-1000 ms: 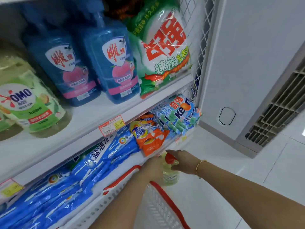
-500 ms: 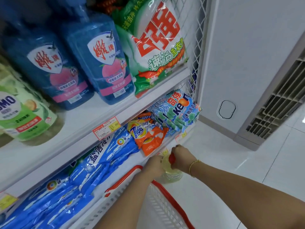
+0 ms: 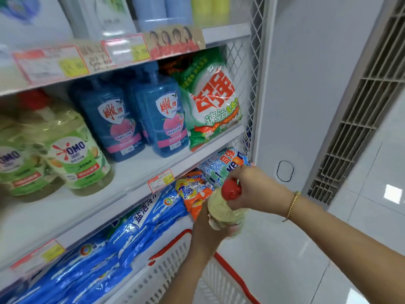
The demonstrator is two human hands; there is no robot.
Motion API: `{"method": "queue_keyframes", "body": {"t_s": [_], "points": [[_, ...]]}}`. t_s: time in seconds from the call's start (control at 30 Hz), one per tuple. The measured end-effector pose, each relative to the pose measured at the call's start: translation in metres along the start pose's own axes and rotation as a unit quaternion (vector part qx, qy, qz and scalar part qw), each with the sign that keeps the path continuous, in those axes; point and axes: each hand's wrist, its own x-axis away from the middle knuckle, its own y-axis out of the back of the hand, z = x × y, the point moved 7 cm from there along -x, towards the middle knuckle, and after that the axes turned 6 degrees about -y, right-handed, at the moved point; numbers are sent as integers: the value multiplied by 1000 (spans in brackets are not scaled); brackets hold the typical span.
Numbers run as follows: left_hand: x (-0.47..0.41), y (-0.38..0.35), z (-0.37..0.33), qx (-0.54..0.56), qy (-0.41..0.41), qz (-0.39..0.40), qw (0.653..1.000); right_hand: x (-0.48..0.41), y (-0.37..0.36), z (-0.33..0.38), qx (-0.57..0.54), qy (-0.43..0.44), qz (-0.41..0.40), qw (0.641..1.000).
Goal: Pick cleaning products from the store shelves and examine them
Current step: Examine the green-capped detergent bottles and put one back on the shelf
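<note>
I hold a pale yellow-green detergent bottle (image 3: 221, 210) with a red cap (image 3: 230, 190) in front of the lower shelf. My left hand (image 3: 208, 229) grips the bottle's body from below and behind. My right hand (image 3: 256, 189) wraps around the neck and red cap from the right; a gold bracelet sits on that wrist. On the middle shelf stand similar OMO bottles (image 3: 74, 154), two blue detergent bottles (image 3: 160, 117), and a green-white powder bag (image 3: 212, 104).
A white basket with a red rim (image 3: 230, 273) hangs below my arms. Blue pouches (image 3: 140, 229), an orange Tide bag (image 3: 192, 194) and a Keon bag (image 3: 228, 163) lie on the lower shelf. A white wall, vent grille (image 3: 359, 119) and tiled floor lie right.
Both hands have lifted the bottle up from the basket's level toward the lower shelf front. The view has tilted up, bringing the top shelf and price tags into sight.
</note>
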Motion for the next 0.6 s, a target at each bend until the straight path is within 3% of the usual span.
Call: {"method": "queue_keyframes", "body": {"t_s": [0.2,0.3,0.47,0.6], "points": [[28,80,-79,39,-93,-114,988,30,66,85,-41,120,-86,988],[42,135,-112,2,-141,-168,976,34,88,126,-112,188,-113,969],[68,235,-151,-124,-203,-259,936,22,90,184,-330,259,-59,906],[84,303,-143,-162,-160,-320,920,-17,61,213,-407,235,-29,882]]}}
